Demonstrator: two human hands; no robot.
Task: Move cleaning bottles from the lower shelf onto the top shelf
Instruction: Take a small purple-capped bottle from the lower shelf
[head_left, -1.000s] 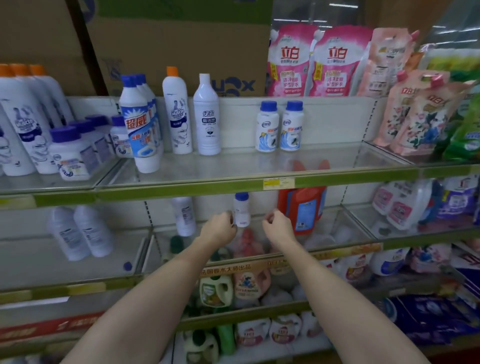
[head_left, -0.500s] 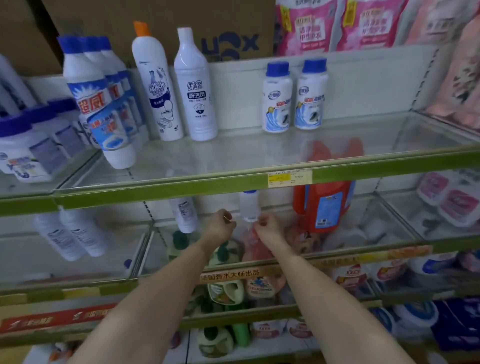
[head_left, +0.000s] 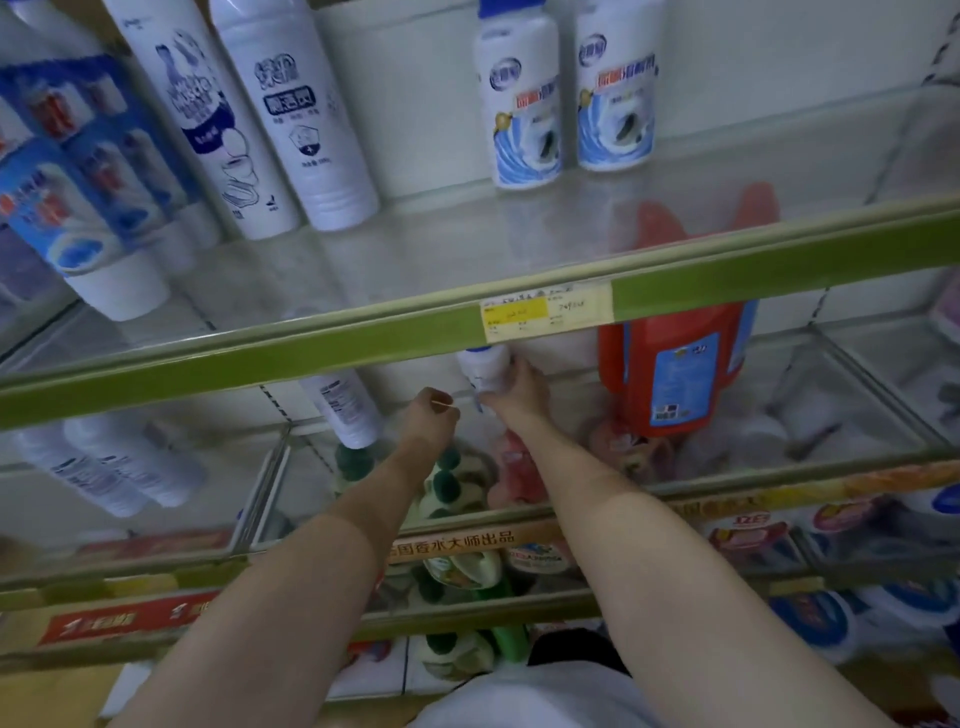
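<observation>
Bottle (head_left: 483, 366), white w/ blue cap, in right hand (head_left: 519, 387) grip; left hand (head_left: 430, 415) fisted.

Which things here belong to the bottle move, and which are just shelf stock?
In play:
- small white bottle on the lower shelf, right hand closed on it
- left hand, beside it, fisted
- top shelf

Just stock:
- red jug
- two blue-capped bottles already up top
- tall white bottles

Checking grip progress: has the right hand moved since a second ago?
Yes. The right hand went from beside the small white bottle to wrapping it, nearer the red jug.
</observation>
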